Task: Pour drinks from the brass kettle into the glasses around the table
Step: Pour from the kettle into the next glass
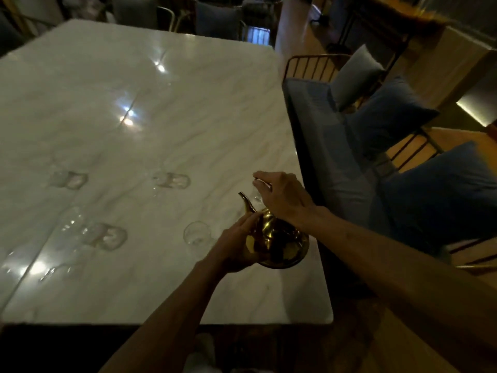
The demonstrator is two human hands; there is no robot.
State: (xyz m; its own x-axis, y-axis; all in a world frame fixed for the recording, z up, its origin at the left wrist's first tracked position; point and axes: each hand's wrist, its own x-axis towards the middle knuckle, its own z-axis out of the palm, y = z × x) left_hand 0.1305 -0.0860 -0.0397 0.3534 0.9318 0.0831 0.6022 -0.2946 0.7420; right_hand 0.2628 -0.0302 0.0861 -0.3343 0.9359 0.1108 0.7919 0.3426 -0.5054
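Observation:
The brass kettle stands near the right edge of the white marble table, its curved spout pointing up and left. My left hand is wrapped around its left side. My right hand hovers just beyond the kettle with something thin and pale pinched in the fingers; what it is cannot be told. A clear glass stands right beside my left hand. Three more glasses sit further left: one, one and one. A further glass shape near my right hand is blurred.
A blue upholstered bench with blue and grey cushions runs along the table's right side. Chairs stand at the far end. The table's near edge lies just in front of me, with wooden floor to the right.

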